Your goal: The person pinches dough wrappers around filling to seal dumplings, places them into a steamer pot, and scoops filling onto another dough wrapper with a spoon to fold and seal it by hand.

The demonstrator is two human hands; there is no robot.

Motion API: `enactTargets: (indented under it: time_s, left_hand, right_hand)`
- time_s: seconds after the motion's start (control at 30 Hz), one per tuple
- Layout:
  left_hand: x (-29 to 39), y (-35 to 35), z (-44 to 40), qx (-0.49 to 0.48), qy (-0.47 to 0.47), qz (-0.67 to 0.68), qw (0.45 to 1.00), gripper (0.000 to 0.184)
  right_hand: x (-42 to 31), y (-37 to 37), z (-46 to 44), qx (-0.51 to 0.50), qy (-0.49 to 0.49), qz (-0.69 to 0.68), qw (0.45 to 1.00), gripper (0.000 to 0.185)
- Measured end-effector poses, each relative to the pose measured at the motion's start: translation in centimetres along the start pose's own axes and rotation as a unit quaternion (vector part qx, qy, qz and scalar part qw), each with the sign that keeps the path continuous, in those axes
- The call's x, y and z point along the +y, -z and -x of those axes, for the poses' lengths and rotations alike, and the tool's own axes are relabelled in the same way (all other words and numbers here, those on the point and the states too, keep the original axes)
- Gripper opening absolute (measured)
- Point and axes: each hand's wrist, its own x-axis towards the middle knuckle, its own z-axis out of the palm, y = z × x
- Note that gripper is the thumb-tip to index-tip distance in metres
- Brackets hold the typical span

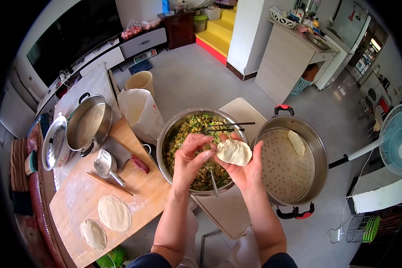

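My right hand (243,172) holds a folded, pale dough dumpling (233,152) above the metal bowl (165,172). Close to the dumpling's left edge is my left hand (191,158), its thumb and fingers bent and slightly apart, with nothing visible in them. Chopped green and yellow filling (183,134) fills much of the bowl, partly hidden by my hands. A spoon (214,183) rests in it, and dark chopsticks (230,123) lie across its right side. In the large pot (322,178) to the right, another dumpling (296,143) sits on a perforated steamer tray (286,172).
At left, a wooden board (71,201) bears two flattened dough pieces (115,213), a rolling pin (108,183) and a metal scoop (105,164). Behind it are a steel pan (103,127) and a lid (55,143). A fan (395,138) stands far right.
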Motion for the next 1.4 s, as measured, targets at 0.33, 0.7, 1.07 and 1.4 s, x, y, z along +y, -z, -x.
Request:
enactTargets:
  time_s: [0.33,0.7,1.07,1.4]
  left_hand:
    - [1.3,-2.5,0.3,0.058,-0.081,-0.183,0.978,0.018]
    - [2.7,-3.3,0.2,0.073,-0.110,-0.226,0.965,0.021]
    - [2.1,-2.2,0.0,0.037,-0.214,-0.299,0.929,0.019]
    - [5.5,5.8,6.9,0.100,-0.147,-0.364,0.914,0.041]
  right_hand:
    - [0.5,0.2,0.2,-0.003,0.014,0.055,0.998,0.069]
    - [0.3,-0.1,0.3,-0.002,0.040,0.116,0.992,0.068]
    - [0.5,-1.2,0.5,-0.046,0.068,0.219,0.972,0.089]
    - [6.2,-2.6,1.5,0.028,-0.058,0.212,0.975,0.066]
